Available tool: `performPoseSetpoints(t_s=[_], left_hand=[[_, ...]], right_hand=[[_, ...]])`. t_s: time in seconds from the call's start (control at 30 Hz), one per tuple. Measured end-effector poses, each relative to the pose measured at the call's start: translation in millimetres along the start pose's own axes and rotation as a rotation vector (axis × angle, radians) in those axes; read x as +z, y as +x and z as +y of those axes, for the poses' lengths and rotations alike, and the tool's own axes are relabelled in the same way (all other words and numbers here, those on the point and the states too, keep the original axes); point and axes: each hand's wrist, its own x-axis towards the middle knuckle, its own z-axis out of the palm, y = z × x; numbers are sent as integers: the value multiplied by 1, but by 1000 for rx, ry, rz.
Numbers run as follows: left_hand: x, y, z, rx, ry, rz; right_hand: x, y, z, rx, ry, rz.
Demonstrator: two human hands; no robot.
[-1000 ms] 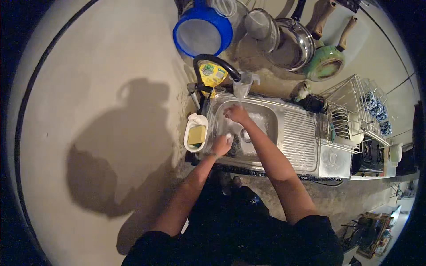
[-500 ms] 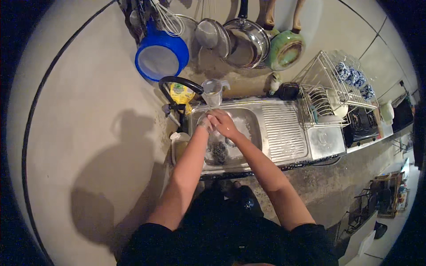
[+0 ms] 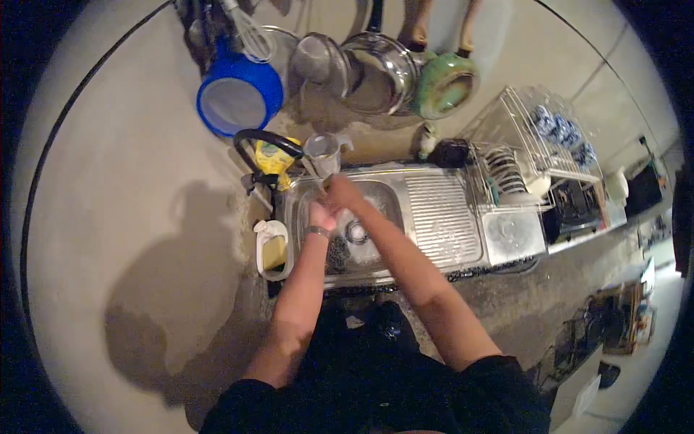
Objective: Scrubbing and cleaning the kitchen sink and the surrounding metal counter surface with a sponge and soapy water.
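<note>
- Over the left half of the steel sink, both bare hands meet above the basin, close to its back edge.
- Left hand: fingers curled around a small pale object that sits just right of the palm; what the object is cannot be told at this size. A band circles the wrist.
- Right hand: lies just beyond the left hand, nearer the back rim, fingers bent downward toward the same pale object; whether they grip it or only touch it cannot be told.
- Drain: round, in the basin floor, just right of and below the two hands, apart from them.
- Clear measuring jug: stands on the back edge of the sink, just beyond the right hand.
- Yellow bottle: at the back left corner of the sink, beneath a black curved hose.
- White jug with yellowish liquid: off the left edge of the sink, beside the left forearm.
- Ribbed draining board: right half of the sink; a wire dish rack holding plates stands past its right end.
- Blue colander, steel pans and a green pot: hang on the wall behind the sink.
</note>
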Motion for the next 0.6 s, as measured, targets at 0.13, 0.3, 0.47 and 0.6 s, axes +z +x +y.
performPoseSetpoints(t_s=[0.13, 0.3, 0.47, 0.6], left_hand=[[-49, 29, 46, 364, 635, -292], [-54, -2, 31, 225, 656, -92], [-132, -25, 19, 672, 1943, -81], [-139, -74, -32, 276, 2396, 379]], right_hand=[[-13, 76, 13, -49, 97, 519], [-19, 107, 42, -181, 515, 392], [-4, 122, 49, -159, 695, 179], [30, 76, 69, -41, 647, -38]])
